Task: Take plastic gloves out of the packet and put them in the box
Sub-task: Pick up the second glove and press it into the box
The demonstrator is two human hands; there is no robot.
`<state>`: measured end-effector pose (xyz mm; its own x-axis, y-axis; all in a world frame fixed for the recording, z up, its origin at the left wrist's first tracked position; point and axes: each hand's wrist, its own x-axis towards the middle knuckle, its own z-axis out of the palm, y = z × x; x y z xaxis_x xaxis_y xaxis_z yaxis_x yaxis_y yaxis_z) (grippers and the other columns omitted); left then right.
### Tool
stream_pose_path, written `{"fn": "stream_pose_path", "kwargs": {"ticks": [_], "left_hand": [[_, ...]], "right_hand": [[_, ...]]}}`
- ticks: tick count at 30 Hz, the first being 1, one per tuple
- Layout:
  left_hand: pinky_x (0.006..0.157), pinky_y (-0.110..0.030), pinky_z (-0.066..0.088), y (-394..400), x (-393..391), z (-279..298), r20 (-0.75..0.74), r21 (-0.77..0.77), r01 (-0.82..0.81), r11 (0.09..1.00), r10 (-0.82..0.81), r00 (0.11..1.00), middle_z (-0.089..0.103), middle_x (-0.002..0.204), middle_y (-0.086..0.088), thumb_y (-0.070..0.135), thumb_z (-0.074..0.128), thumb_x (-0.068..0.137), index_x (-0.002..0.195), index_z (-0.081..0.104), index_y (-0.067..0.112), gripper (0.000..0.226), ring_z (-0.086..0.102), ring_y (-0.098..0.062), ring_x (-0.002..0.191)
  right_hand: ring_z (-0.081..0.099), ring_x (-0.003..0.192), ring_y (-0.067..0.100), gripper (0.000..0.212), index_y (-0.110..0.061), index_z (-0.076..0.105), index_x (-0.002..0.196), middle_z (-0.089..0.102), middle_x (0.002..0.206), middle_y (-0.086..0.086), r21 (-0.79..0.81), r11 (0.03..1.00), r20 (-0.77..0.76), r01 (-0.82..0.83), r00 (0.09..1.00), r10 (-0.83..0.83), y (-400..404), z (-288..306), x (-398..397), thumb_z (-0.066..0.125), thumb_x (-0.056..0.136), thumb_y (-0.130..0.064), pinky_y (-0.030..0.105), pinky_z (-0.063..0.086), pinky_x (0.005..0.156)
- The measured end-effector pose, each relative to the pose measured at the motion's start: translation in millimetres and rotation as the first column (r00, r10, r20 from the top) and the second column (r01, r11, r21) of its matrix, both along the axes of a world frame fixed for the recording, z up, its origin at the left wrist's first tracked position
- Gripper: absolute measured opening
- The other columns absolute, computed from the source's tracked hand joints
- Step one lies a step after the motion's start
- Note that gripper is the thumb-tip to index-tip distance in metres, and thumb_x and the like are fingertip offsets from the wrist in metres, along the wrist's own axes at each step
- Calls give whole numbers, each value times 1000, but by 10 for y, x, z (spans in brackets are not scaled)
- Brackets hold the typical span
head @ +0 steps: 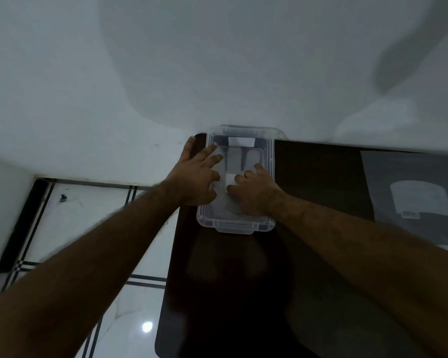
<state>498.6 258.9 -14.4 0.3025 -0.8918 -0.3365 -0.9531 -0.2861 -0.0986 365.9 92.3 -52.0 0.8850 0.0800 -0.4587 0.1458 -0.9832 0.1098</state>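
The picture is dim and has a cold blue-grey tone. A large soft shadow lies on the white wall point(217, 60), and a second darker one stands at its upper right. The dark table point(321, 164) is almost black near the camera, so its surface shows no detail. On the glossy floor point(130, 319) there is one small bright glare spot, probably from a lamp overhead. The wide lens bends straight lines at the edges. The whole frame looks slightly soft.

clear box point(269, 161), dark brown table point(321, 171)
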Motion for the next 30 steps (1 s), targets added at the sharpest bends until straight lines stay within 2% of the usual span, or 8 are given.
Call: {"fn": "stream_pose_path", "kwargs": {"ticks": [5, 10, 13, 16, 20, 23, 27, 30], "left_hand": [[120, -76, -18, 17, 25, -77, 28, 118, 143, 983, -147, 989, 15, 179, -7, 80, 43, 92, 134, 71, 42, 64, -14, -32, 165], [121, -75, -17, 36, -8, -73, 75, 167, 152, 974, -167, 983, 17, 179, -7, 86, 27, 95, 132, 73, 40, 75, -13, -34, 165], [121, -75, -15, 51, -52, -70, 84, 129, 216, 968, -228, 970, 22, 178, -7, 85, 19, 97, 133, 73, 39, 79, -5, -34, 166], [121, -75, -14, 34, -105, -88, 70, 184, 232, 955, -249, 966, 29, 176, -5, 82, 14, 100, 128, 75, 40, 79, 0, -34, 166], [123, -74, -10, 4, -79, -66, 27, 133, 185, 974, -190, 981, 38, 172, -4, 76, 18, 104, 131, 73, 38, 72, 10, -32, 166], [125, -73, -5, -19, -47, -68, 61, 106, 165, 981, -172, 983, 53, 162, -3, 71, 14, 103, 135, 71, 33, 75, 22, -32, 164], [124, -74, -6, -74, -59, -99, 77, 173, 150, 973, -166, 983, 65, 148, 1, 72, 17, 105, 126, 76, 31, 75, 25, -32, 163], [125, -74, -7, -74, -80, -87, 94, 128, 219, 967, -231, 968, 67, 146, 1, 73, 10, 102, 121, 77, 32, 81, 29, -33, 161]], "right_hand": [[49, 138, 35, 75, -30, 44, 154, 53, 151, 10, 1, 1000, 18, 19, 1000, -19, 11, -6, 17, 54, 92, -72, 68, 20, 121], [50, 139, 35, 75, -27, 43, 154, 54, 151, 10, -13, 1000, -18, 6, 1000, -7, 30, -58, -21, 52, 94, -70, 70, 13, 122], [51, 137, 35, 75, -27, 44, 154, 55, 150, 11, 5, 1000, 3, 7, 1000, -7, 38, -68, -33, 48, 94, -73, 70, 16, 122], [53, 134, 36, 78, -28, 43, 153, 54, 149, 11, 32, 999, 16, 31, 999, -31, 37, -56, -21, 51, 91, -75, 69, 20, 121], [54, 134, 36, 76, -30, 41, 154, 53, 149, 10, 32, 999, -34, 35, 999, -34, 10, -58, 0, 58, 91, -68, 69, 19, 122], [55, 132, 35, 71, -29, 45, 151, 55, 147, 9, 30, 999, -23, 30, 999, -30, 9, -33, 0, 56, 92, -67, 68, 21, 122], [56, 131, 34, 66, -28, 48, 149, 57, 144, 8, 10, 1000, -16, 18, 1000, -18, 16, 5, -30, 55, 95, -65, 69, 21, 121], [57, 131, 34, 60, -29, 52, 145, 59, 142, 7, 2, 1000, -31, -13, 999, 13, 15, 19, -55, 57, 95, -62, 73, 15, 121]]}}
